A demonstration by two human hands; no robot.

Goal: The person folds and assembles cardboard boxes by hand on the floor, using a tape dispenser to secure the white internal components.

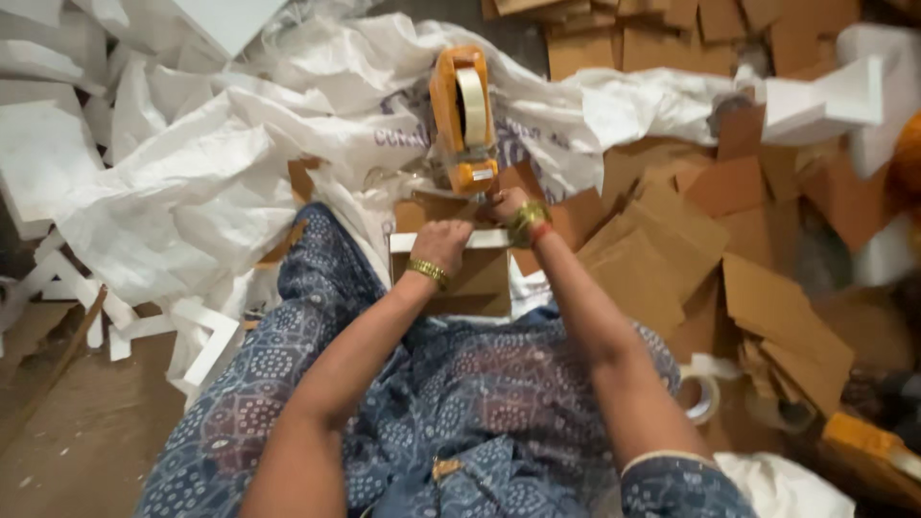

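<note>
A small brown cardboard box [470,278] rests on my lap, with white foam strips along its top edge. My left hand [443,242] presses down on the box's top edge. My right hand [507,204] grips the handle of an orange tape dispenser [462,117], which stands upright at the far edge of the box with its clear tape roll showing. Both wrists wear gold bangles.
Crumpled white woven sacks [221,163] lie to the left and ahead. Flat cardboard pieces [691,240] pile up on the right. White foam pieces [825,101] lie at the top right and left. A tape roll [705,388] sits by my right knee.
</note>
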